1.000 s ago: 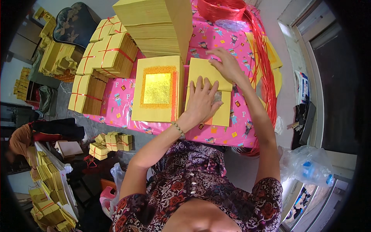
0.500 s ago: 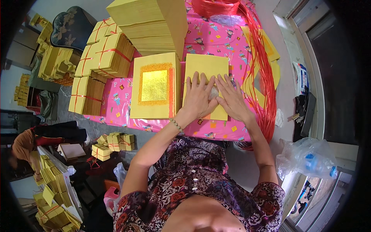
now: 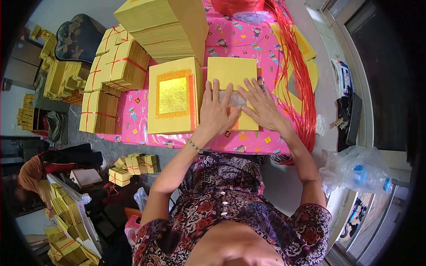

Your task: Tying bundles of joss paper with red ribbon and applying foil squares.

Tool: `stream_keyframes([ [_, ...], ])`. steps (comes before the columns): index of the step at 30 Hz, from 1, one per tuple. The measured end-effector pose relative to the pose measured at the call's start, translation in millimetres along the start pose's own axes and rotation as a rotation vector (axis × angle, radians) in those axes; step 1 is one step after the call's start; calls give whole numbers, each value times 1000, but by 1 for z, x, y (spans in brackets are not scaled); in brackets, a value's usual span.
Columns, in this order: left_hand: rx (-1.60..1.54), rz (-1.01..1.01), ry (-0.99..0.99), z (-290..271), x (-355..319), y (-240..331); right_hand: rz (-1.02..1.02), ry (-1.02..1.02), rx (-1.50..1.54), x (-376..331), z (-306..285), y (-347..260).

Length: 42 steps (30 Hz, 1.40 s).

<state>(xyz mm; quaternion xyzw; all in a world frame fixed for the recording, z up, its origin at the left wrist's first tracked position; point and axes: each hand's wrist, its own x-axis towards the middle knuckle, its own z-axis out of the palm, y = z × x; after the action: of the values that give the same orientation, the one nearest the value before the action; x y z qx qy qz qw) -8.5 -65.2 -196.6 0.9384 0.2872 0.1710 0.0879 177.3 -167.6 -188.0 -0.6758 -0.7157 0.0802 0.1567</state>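
A yellow paper stack (image 3: 232, 68) lies on the pink patterned tablecloth in front of me. My left hand (image 3: 216, 108) rests flat on its left side, fingers stretched out. On its right side lies my right hand (image 3: 265, 107), also flat with fingers spread. Between the hands show a silvery patch and an orange area, partly covered by my fingers. Just left of this stack stands a thicker stack of yellow joss paper (image 3: 153, 119). Its top sheet bears a gold foil square (image 3: 173, 95) with an orange border. Neither hand holds anything.
A tall yellow paper stack (image 3: 151, 33) rises behind. Bundles tied with red ribbon (image 3: 100, 106) stand at the left. Long red plastic strands (image 3: 306, 106) hang over the tablecloth (image 3: 208, 144) at right. A person's arm (image 3: 33, 175) shows at far left; a clear plastic bag (image 3: 355, 168) sits at right.
Both hands have moved slightly apart on the paper, uncovering more of the silvery patch and orange area. The whole view has shifted a little.
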Motion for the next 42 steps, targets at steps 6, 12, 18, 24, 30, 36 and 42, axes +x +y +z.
stream_keyframes([
  [6,58,-25,-86,-3,1,-2,2,3,10,5,-1,-3],
  [12,98,-29,-101,-3,6,-7,-3,68,-66,11,2,2],
  [18,112,16,-99,-25,27,-12,-137,364,-120,42,0,28],
  [24,190,42,-15,-30,45,-16,-291,340,-235,57,-1,44],
  [30,327,98,139,-21,60,-24,-246,389,-122,49,-11,38],
  [36,240,202,245,-38,59,10,419,547,443,24,-21,34],
  [42,185,362,201,-18,37,35,623,464,1413,-30,-26,50],
])
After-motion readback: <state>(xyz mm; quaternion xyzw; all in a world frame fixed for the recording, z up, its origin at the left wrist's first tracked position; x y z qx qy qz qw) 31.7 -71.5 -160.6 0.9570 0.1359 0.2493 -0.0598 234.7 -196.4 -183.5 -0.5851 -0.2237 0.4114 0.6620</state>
